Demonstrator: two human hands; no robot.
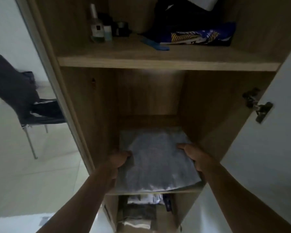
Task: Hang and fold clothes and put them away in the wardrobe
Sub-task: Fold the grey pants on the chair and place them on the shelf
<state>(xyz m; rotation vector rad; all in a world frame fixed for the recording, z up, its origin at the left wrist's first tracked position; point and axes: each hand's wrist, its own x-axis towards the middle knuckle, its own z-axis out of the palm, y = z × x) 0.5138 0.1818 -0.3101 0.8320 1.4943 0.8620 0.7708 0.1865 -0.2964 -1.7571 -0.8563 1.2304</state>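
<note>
Both hands, the left hand (pixel 118 159) and right hand (pixel 194 156), gripped the side edges of the folded grey garment (pixel 155 161) on the wardrobe's middle shelf (pixel 191 190), apparently mid-stow, so next probably came letting go and withdrawing.

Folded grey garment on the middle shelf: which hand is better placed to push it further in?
Probably the right hand: it grips the folded grey garment deeper along its edge. The left hand grips nearer the front corner.
</note>
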